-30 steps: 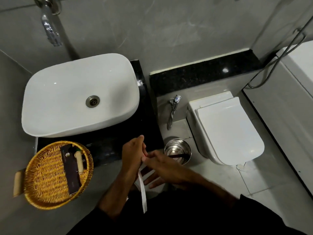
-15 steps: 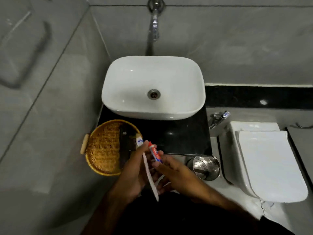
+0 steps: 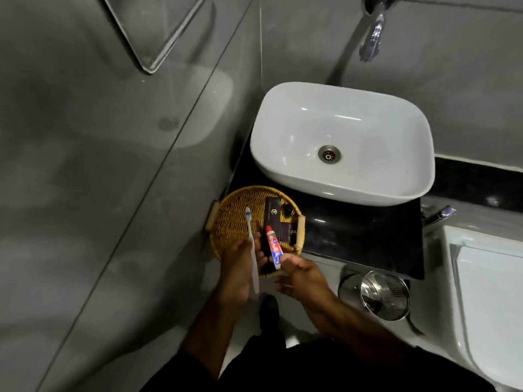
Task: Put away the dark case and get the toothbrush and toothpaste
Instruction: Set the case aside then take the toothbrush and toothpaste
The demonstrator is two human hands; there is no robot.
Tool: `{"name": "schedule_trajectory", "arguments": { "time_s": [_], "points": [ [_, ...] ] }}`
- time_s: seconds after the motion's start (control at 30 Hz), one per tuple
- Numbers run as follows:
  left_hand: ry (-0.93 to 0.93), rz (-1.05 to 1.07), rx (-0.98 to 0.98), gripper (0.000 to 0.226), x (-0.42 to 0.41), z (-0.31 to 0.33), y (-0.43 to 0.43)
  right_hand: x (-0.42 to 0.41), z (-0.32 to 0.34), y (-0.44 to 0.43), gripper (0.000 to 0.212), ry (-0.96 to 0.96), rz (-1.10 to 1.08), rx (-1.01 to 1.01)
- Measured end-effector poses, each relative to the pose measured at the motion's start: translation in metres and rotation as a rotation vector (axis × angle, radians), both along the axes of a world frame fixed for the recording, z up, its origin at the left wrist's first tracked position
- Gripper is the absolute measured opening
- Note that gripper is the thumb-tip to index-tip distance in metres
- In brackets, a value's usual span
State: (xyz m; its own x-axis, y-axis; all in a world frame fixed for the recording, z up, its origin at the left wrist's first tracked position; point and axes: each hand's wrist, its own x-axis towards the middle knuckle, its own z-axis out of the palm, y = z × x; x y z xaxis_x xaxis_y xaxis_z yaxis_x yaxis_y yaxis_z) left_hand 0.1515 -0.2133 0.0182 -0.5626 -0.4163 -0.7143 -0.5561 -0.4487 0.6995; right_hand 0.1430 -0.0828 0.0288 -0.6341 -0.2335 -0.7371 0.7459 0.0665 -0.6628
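Note:
My left hand (image 3: 236, 267) grips a white toothbrush (image 3: 252, 244) upright, its blue-and-white bristles pointing away from me over the basket. My right hand (image 3: 301, 274) pinches the lower end of a small red, white and blue toothpaste tube (image 3: 273, 246), red cap upward. Both hands hover above the near edge of a round wicker basket (image 3: 232, 222) on the black counter. The dark case (image 3: 273, 215) lies flat in the basket, just beyond the toothpaste, with a second dark item beside it.
A white basin (image 3: 342, 142) sits on the black counter (image 3: 356, 236) under a chrome tap (image 3: 372, 38). A steel bin (image 3: 385, 295) stands on the floor at right, next to a white toilet (image 3: 489, 292). Grey tiled wall fills the left.
The view has swung left, so basin and basket sit further right. The toothbrush and toothpaste, first hidden between my hands, are now held up separately over the basket.

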Motion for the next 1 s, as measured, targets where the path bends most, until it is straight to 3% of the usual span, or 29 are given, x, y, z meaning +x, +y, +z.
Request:
{"name": "schedule_trajectory", "arguments": {
  "time_s": [0.07, 0.23, 0.53, 0.77, 0.93, 1.0],
  "points": [
    [-0.034, -0.055, -0.179, 0.03, -0.015, -0.016, -0.009, -0.01, -0.02, -0.018, 0.019, 0.046, -0.006, 0.12],
    [-0.057, -0.26, -0.421, 0.026, -0.046, -0.042, -0.027, -0.042, -0.055, -0.058, 0.028, 0.177, 0.029, 0.412],
    [-0.184, -0.29, -0.717, 0.026, -0.054, -0.062, -0.032, -0.059, -0.084, -0.081, 0.04, 0.318, 0.423, 0.826],
    [-0.175, -0.223, -0.781, 0.024, -0.051, -0.068, -0.036, -0.063, -0.085, -0.081, 0.034, 0.34, 0.464, 0.854],
    [-0.118, -0.2, -0.844, 0.027, -0.047, -0.062, -0.033, -0.061, -0.077, -0.075, 0.022, 0.396, 0.379, 0.723],
    [-0.006, -0.191, -0.899, 0.023, -0.039, -0.059, -0.023, -0.057, -0.07, -0.071, 0.026, 0.42, 0.324, 0.673]
  ]
}}
